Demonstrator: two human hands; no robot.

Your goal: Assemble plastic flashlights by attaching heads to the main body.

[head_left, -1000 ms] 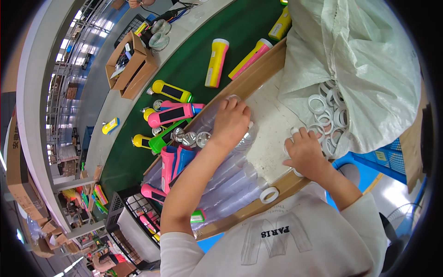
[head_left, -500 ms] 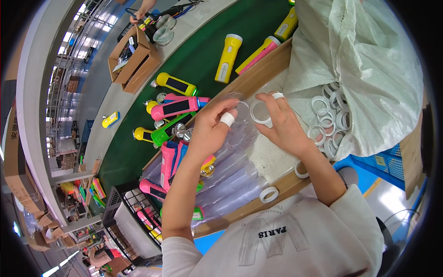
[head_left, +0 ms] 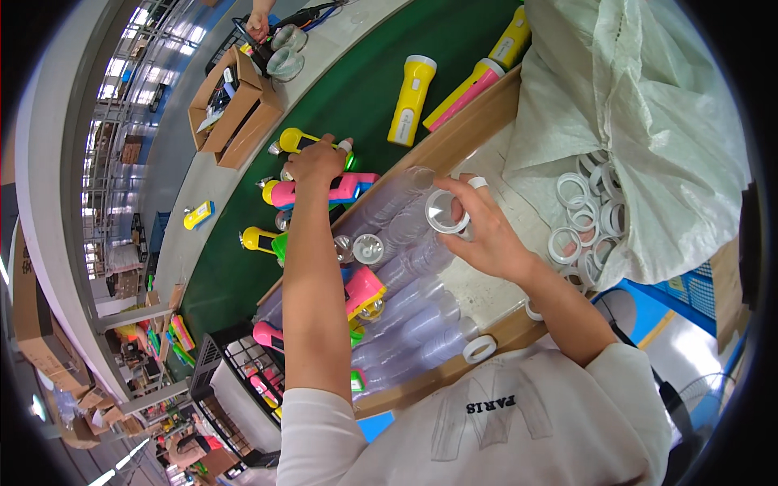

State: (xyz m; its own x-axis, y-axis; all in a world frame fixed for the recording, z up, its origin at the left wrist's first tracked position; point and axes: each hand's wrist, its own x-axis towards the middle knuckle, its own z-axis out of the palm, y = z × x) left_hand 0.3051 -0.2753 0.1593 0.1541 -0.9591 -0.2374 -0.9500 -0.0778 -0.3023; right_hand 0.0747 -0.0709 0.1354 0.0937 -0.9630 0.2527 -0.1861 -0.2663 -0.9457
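My right hand pinches a white ring between thumb and fingers, and a clear round lens appears to fill it. Over on the green belt, my left hand has its fingers curled over a yellow flashlight, whose green-lit end shows past the fingers. Just below that hand lies a pink and blue flashlight. White tape wraps a finger on each hand. Between my arms, long stacks of clear lenses lie in a cardboard tray.
A pale woven sack with loose white rings lies at the right. Several yellow flashlights rest on the green belt. A black crate stands lower left. Beyond the belt are an open carton and another person's hand.
My left hand has let go of the clear lens and moved up and left onto the yellow flashlight. The lens now appears in the ring, which my right hand has turned slightly.
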